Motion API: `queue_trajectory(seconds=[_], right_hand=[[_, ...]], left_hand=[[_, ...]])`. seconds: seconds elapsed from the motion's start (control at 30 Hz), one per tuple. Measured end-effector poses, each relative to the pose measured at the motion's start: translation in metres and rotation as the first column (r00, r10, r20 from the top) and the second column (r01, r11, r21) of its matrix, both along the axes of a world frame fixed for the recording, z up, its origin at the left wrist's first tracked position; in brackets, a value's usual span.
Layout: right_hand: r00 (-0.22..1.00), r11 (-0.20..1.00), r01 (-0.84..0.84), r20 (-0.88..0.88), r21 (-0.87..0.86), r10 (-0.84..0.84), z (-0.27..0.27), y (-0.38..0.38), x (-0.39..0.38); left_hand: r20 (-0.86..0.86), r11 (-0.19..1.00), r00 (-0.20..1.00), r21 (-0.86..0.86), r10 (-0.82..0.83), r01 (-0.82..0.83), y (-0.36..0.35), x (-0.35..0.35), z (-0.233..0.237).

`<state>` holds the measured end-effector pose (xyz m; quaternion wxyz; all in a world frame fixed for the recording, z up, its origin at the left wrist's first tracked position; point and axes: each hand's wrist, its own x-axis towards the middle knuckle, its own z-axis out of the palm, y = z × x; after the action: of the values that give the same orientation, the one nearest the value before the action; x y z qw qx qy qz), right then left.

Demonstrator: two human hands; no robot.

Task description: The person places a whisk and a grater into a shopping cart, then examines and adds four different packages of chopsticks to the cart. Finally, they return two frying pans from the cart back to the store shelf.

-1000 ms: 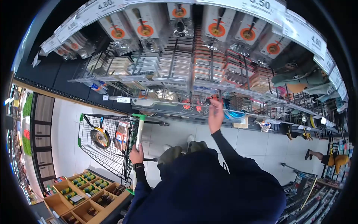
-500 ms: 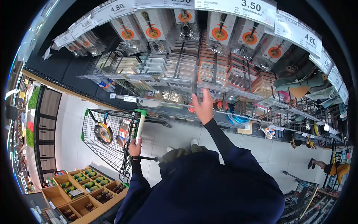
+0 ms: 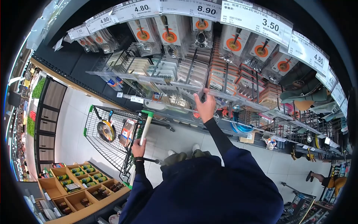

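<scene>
My left hand (image 3: 138, 148) is wrapped around the pale handle (image 3: 146, 128) of a wire shopping cart (image 3: 97, 145). In the cart lie a frying pan (image 3: 106, 131) with a printed label and a flat pack (image 3: 128, 132) of long items whose kind I cannot make out. My right hand (image 3: 206, 107) reaches up to the rack, thumb and index finger apart, at the lower front edge of hanging clear packs (image 3: 192, 72). Orange-edged packs (image 3: 222, 76) hang just right of its fingertips. Whether the fingertips touch a pack is hard to see.
Price tags (image 3: 257, 20) line the shelf edge above carded utensils (image 3: 234, 44). A wooden bin display (image 3: 80, 190) with jars stands at lower left. Another cart (image 3: 298, 203) and a person's leg (image 3: 317, 175) are at the right. Pale floor tiles (image 3: 179, 136) run below the rack.
The view has shifted, so the rack sits lower and further right. My right thumb and index finger have come closer together near the packs. My left hand still holds the cart handle.
</scene>
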<state>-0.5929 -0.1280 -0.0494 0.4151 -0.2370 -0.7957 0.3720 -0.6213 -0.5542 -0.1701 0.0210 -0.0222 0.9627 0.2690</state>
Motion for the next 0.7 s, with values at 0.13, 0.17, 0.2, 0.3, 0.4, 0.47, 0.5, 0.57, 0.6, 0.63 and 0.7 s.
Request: queue_trajectory(seconds=[0.13, 0.17, 0.2, 0.3, 0.4, 0.47, 0.5, 0.57, 0.6, 0.63, 0.7], right_hand=[[0.997, 0.997, -0.019, 0.070, -0.074, 0.024, -0.002, -0.001, 0.001], [0.996, 1.000, 0.001, 0.086, -0.020, 0.001, -0.010, -0.001, -0.001], [0.995, 0.999, 0.020, 0.098, 0.034, -0.023, -0.016, 0.001, -0.002], [0.984, 0.994, -0.069, 0.157, -0.090, 0.083, -0.021, 0.007, 0.001], [0.974, 0.951, -0.166, 0.107, -0.263, 0.199, -0.018, 0.009, 0.006], [0.966, 0.909, -0.228, 0.035, -0.349, 0.256, -0.005, 0.004, 0.012], [0.953, 0.860, -0.290, -0.043, -0.420, 0.300, 0.002, 0.002, 0.019], [0.917, 0.760, -0.394, -0.166, -0.517, 0.362, 0.017, -0.005, 0.026], [0.920, 0.765, -0.388, -0.167, -0.513, 0.355, 0.019, -0.006, 0.029], [0.911, 0.754, -0.409, -0.185, -0.514, 0.368, 0.020, -0.010, 0.032], [0.899, 0.759, -0.431, -0.158, -0.488, 0.409, 0.017, -0.017, 0.037]], left_hand=[[-0.002, 1.000, 1.000, 0.002, 0.022, -0.022, 0.005, 0.005, 0.011], [-0.011, 1.000, 1.000, 0.015, 0.016, -0.016, 0.005, 0.004, 0.007], [-0.022, 1.000, 1.000, 0.028, 0.011, -0.010, 0.004, 0.003, 0.005], [-0.047, 0.998, 0.999, 0.054, -0.015, 0.018, 0.004, 0.004, 0.007], [-0.068, 0.997, 0.997, 0.071, -0.023, 0.028, 0.005, 0.004, 0.010], [-0.061, 0.997, 0.998, 0.076, -0.021, 0.025, 0.006, 0.005, 0.013], [-0.046, 0.998, 0.999, 0.063, -0.016, 0.019, 0.006, 0.006, 0.015], [-0.018, 0.999, 1.000, 0.041, -0.021, 0.021, 0.005, 0.005, 0.015], [-0.007, 0.999, 1.000, 0.032, -0.030, 0.030, 0.005, 0.005, 0.016], [-0.014, 0.998, 0.998, 0.014, -0.054, 0.054, 0.005, 0.004, 0.018], [0.020, 0.998, 0.998, -0.008, -0.059, 0.059, 0.004, 0.005, 0.020]])
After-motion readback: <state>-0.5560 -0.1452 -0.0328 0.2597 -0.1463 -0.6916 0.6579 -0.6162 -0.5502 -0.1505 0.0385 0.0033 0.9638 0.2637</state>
